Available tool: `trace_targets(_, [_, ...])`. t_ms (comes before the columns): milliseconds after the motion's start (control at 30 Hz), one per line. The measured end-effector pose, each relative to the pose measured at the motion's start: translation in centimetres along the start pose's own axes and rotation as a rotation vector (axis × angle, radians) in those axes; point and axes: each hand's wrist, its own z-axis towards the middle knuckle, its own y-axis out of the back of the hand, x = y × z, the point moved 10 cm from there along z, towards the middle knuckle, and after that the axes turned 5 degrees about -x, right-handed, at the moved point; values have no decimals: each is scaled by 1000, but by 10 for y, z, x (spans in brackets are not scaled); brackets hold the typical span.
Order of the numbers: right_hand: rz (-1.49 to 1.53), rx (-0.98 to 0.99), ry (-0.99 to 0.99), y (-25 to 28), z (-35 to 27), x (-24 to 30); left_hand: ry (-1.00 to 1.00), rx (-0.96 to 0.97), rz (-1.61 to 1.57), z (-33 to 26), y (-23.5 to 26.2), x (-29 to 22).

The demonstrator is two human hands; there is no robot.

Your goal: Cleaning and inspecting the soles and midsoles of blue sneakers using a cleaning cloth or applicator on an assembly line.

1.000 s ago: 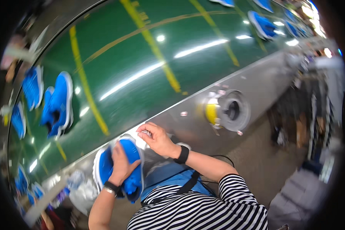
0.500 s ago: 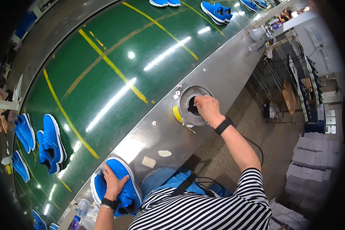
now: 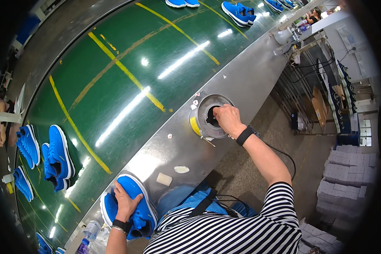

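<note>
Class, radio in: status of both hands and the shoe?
Left hand pressing blue shoe on the steel ledge. Right hand reaching into round metal pot. Nothing between.

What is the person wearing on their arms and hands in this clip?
Both hands are bare, without gloves. The left hand has a black band and a thin metal bracelet at the wrist. The right hand has a black wristband. Forearms are uncovered; short black-and-white striped sleeves.

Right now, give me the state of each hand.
Left hand: closed on the blue shoe, gripping it at the metal ledge.
Right hand: fingers dipped into the round metal pot; what it grips cannot be told.
</note>
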Motion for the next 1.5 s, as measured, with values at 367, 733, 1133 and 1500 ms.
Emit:
trace_targets(367, [981,17,-271,73,-12,75,-142,-81,50,5,0,-20])
trace_targets(733, [1326,527,-70,-129,-33,290,37,53,1,3,-4,-22])
trace_targets(1133, [1279,877,-192,-191,-39,317,26,28,-43,4,-1,-16])
trace_targets(1500, [1325,911,-160,-185,-42,323,25,33,-32,1,-3,-13])
